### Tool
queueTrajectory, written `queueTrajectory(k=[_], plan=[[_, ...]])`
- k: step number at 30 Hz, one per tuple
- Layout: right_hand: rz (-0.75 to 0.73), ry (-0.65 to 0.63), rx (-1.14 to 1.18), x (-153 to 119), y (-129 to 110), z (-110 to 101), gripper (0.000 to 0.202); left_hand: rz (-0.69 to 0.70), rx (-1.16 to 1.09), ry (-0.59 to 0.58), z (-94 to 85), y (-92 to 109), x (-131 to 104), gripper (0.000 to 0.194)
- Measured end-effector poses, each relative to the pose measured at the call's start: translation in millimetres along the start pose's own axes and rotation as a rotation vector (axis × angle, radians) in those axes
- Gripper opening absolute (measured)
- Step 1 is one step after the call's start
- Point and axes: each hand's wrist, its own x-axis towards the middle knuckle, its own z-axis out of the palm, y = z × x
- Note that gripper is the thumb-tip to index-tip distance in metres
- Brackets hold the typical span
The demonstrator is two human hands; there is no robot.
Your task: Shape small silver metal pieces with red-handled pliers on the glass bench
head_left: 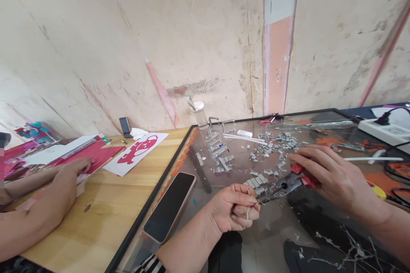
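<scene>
A black-and-white striped sleeve (149,265) ends on the left arm (190,239); its cut is hard to tell at the view's edge. The right forearm (381,222) is bare.

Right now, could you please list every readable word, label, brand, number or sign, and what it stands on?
None can be read.
Wall: faint reddish marks, too blurred to read.
Power strip: any markings too small to read.
Red-handled pliers: no lettering I can make out.

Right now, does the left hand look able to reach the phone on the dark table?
Probably yes: the phone lies beside the left forearm, with nothing visible on top. The left hand holds thin wire near the pliers, so it would likely have to let go first.
</scene>
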Motion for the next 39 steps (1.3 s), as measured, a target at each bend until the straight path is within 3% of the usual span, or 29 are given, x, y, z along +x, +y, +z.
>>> queueTrajectory(k=[9,13,18,22,27,30,35,39], plan=[[-0.014,-0.014,-0.022,-0.8,2.3,0.5,0.027,0.033,0.066,0.052,-0.2,0.6,0.7,0.011],[-0.049,0.050,-0.019,-1.4,4.8,3.4,0.025,0.110,0.171,0.108,2.2,0.8,0.0,0.013],[-0.025,0.034,-0.011,-0.4,3.7,3.2,0.021,0.236,0.316,0.187,7.4,1.0,-0.8,0.021],[0.031,-0.013,0.005,-0.9,-0.6,3.4,0.022,0.387,0.566,0.291,13.2,3.9,-4.5,0.028],[0.176,-0.138,0.069,-3.5,-10.4,7.5,0.030,0.595,1.118,0.432,17.8,11.1,-13.2,0.026],[0.250,-0.210,0.130,-3.6,-18.8,8.6,0.030,0.669,1.247,0.492,19.2,13.4,-16.2,0.024],[0.343,-0.325,0.223,-4.9,-23.7,8.6,0.027,0.673,1.267,0.528,17.9,14.9,-13.3,0.024],[0.316,-0.283,0.196,-7.9,-9.4,10.6,0.037,0.539,0.951,0.490,10.9,14.2,-7.2,0.023]])
